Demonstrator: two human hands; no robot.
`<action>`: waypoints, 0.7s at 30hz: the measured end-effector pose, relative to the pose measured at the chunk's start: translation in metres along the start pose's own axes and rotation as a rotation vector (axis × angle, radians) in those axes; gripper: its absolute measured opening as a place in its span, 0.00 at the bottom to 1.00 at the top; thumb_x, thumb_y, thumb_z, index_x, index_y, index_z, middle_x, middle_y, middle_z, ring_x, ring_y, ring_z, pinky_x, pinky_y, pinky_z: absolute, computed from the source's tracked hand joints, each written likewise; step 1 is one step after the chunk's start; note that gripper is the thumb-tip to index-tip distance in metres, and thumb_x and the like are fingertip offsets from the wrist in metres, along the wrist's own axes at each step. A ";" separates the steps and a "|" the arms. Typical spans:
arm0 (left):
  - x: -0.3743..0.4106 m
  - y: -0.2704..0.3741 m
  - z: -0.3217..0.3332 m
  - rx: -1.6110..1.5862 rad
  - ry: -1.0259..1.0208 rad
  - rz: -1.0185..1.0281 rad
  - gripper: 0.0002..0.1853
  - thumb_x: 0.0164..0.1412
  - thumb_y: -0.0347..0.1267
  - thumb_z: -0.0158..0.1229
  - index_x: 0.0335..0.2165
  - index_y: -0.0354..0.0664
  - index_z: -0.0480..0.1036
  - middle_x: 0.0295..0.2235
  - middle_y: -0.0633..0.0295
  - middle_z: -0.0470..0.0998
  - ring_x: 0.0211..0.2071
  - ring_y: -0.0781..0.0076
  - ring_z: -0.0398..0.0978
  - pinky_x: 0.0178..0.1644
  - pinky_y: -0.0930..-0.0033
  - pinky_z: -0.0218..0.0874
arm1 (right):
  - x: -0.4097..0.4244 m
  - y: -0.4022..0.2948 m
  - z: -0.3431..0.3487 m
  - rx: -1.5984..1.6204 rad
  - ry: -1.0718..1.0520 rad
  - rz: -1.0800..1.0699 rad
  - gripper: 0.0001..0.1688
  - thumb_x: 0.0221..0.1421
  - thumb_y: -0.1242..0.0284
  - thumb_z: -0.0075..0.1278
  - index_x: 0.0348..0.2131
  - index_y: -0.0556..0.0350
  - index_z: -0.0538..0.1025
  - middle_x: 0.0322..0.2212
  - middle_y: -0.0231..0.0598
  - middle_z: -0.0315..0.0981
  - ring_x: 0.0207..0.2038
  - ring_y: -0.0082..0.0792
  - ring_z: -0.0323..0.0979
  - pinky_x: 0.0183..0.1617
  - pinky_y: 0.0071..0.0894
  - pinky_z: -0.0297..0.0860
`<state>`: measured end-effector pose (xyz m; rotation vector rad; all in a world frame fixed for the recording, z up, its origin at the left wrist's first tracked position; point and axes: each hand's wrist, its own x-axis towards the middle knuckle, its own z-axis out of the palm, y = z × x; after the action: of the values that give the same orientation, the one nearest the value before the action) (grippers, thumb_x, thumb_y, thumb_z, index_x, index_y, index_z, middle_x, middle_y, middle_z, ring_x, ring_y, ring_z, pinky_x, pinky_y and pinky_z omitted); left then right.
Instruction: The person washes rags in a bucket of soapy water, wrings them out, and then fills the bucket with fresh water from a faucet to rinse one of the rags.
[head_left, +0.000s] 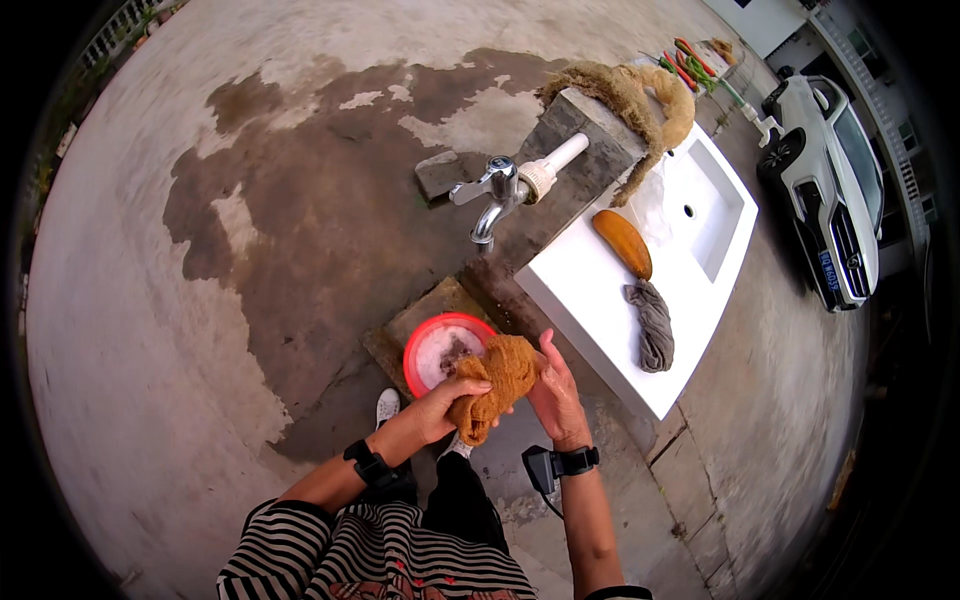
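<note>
My left hand is closed around a bunched orange-brown cloth, its thumb lying on top. Just to the right of the cloth is my right hand, palm turned toward it and fingers spread; whether its far fingers touch the cloth is hidden. Partly under the cloth, a red plastic basin with foamy water and something dark in it stands on a concrete slab. Beyond the basin a chrome tap points down from a white pipe. A twisted grey cloth lies on the white washbasin slab at right.
An elongated orange-brown vegetable lies by the grey cloth. Brown netting drapes over the concrete post holding the tap. Red and green peppers sit farther back. A white car is parked at right. Wet patches mark the concrete ground.
</note>
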<state>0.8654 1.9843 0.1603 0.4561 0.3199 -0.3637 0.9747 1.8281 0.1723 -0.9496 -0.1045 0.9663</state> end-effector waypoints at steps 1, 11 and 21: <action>-0.004 0.001 0.005 -0.054 -0.026 -0.036 0.25 0.53 0.38 0.47 0.47 0.35 0.60 0.34 0.48 0.72 0.30 0.62 0.72 0.31 0.68 0.64 | -0.002 0.002 0.004 0.136 -0.059 0.033 0.46 0.48 0.58 0.52 0.59 0.48 0.48 0.53 0.48 0.54 0.52 0.40 0.59 0.38 0.32 0.70; -0.022 0.014 0.032 0.039 -0.201 -0.158 0.30 0.48 0.38 0.55 0.48 0.37 0.57 0.39 0.52 0.70 0.30 0.69 0.71 0.33 0.72 0.63 | -0.006 -0.034 0.031 0.078 -0.227 0.147 0.48 0.37 0.78 0.55 0.58 0.51 0.52 0.43 0.41 0.63 0.44 0.33 0.65 0.48 0.30 0.62; -0.019 0.019 0.035 0.511 0.012 -0.285 0.29 0.41 0.28 0.60 0.45 0.37 0.60 0.36 0.57 0.72 0.33 0.73 0.71 0.36 0.73 0.64 | 0.003 -0.054 0.045 -0.485 -0.366 0.225 0.24 0.42 0.72 0.56 0.42 0.53 0.69 0.36 0.31 0.65 0.41 0.23 0.63 0.45 0.22 0.60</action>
<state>0.8641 1.9881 0.2040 0.9179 0.3027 -0.7276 0.9904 1.8470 0.2375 -1.2337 -0.5703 1.3513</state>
